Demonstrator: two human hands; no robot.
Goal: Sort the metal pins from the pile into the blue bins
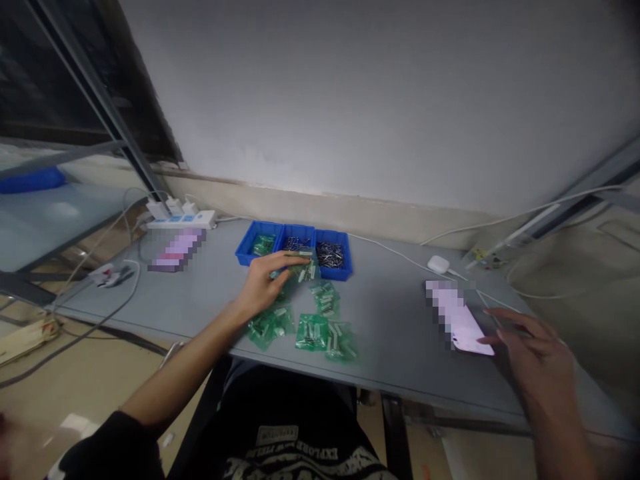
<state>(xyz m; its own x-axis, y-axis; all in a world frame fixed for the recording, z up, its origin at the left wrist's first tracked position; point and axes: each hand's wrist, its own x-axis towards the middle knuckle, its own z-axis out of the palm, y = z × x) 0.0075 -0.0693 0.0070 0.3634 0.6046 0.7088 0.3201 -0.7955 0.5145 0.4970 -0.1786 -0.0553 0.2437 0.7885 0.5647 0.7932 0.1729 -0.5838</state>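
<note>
My left hand (267, 280) reaches over the grey table (390, 313) and pinches a small green plastic bag (303, 270) just in front of the blue bins. Several more green bags of small parts (320, 330) lie scattered below that hand. My right hand (537, 357) hovers at the right, fingers spread, fingertips touching the lit phone (463, 320) lying flat on the table. Three joined blue bins (295, 247) stand behind the bags, holding green bags and dark metal parts.
A white power strip (180, 219) with plugs and cables sits at the back left, a second phone (176, 250) before it. A white earbud case (439, 264) and a cable lie at the back right. A grey wall rises behind; metal shelf posts stand left.
</note>
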